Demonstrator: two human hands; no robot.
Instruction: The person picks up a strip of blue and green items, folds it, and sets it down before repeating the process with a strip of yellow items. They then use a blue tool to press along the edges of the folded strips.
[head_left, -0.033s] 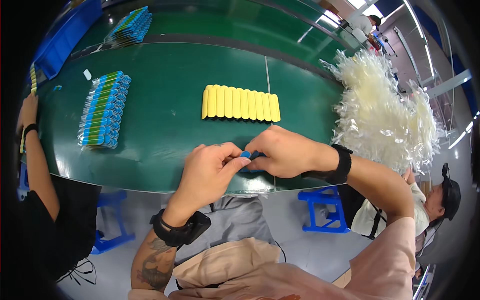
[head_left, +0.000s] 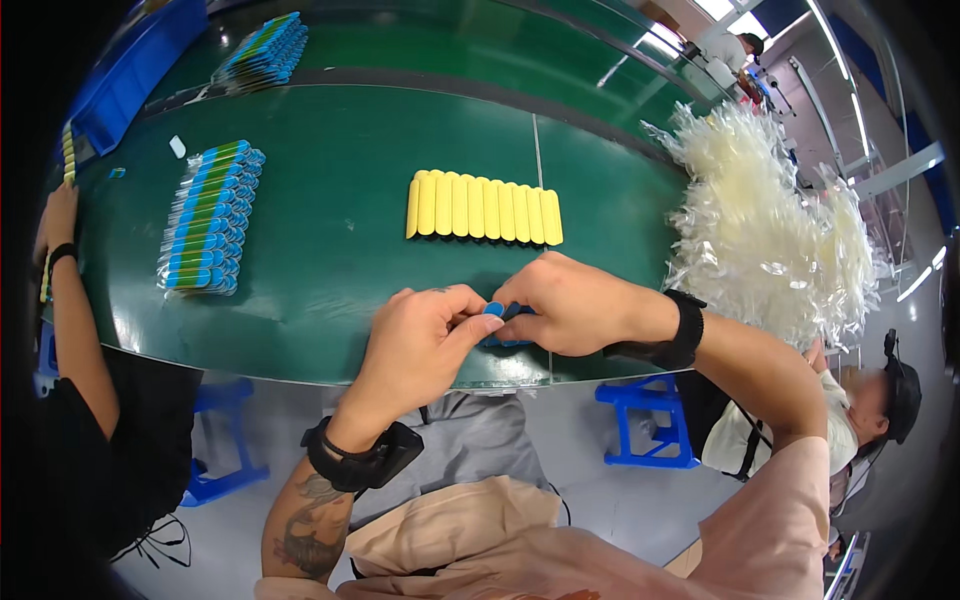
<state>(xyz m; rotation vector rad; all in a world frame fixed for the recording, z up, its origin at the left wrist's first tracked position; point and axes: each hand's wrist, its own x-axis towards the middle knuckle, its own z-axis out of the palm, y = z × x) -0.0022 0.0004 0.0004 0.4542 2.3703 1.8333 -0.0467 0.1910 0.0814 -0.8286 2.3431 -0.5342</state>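
On the green table, at the left, lies a flat bundle of long thin packages (head_left: 210, 218), side by side in clear wrap; each one is blue and green with a pale end. A second bundle of the same kind (head_left: 262, 50) lies further away, near the far left of the table, beside a blue bin (head_left: 140, 60). A small white label or tag (head_left: 177, 146) lies on the table just above the first bundle. At the right side there is a big heap of empty transparent plastic bags (head_left: 770, 220), whitish and shiny, reaching to the table edge. No screen or sign can be seen.
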